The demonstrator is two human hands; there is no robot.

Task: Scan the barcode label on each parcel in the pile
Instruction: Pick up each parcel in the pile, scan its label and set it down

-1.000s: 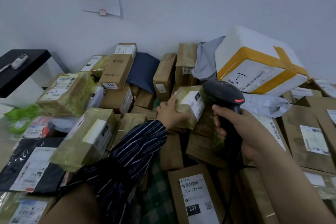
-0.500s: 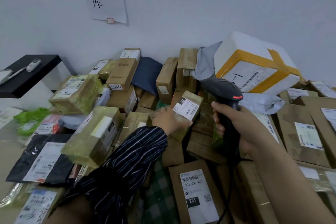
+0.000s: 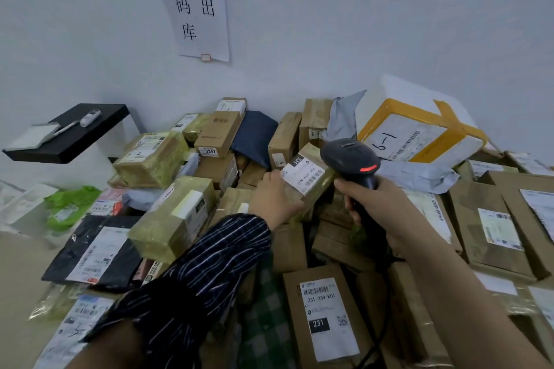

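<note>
On my feed the left hand (image 3: 277,199) has its grip clamped on a small parcel (image 3: 311,189) wrapped in yellowish tape, fingers curled round its near end, holding it above the middle of the pile. The parcel is tilted, and its white barcode label (image 3: 302,175) faces up toward the camera; I can read "231" on a black patch at the label's far end.

The right hand (image 3: 380,207) has its grip wrapped round the handle of a black scanner (image 3: 349,159). The scanner's head sits just beside the parcel's right end, and I cannot tell whether the 2 touch. A red light glows on the side of the head.

A striped sleeve (image 3: 195,278) covers the left forearm; the right forearm is bare.

Around them lie brown boxes and bags stacked against the wall. A white foam box (image 3: 398,90) bound in yellow tape sits behind the scanner, marked "6-1". A brown box (image 3: 299,284) with a "231-239 K01" label lies near the bottom of the view, between the 2 arms. At left a black shelf (image 3: 75,141) carries a pen and a notepad, and a paper sign (image 3: 198,6) hangs on the wall above.
</note>
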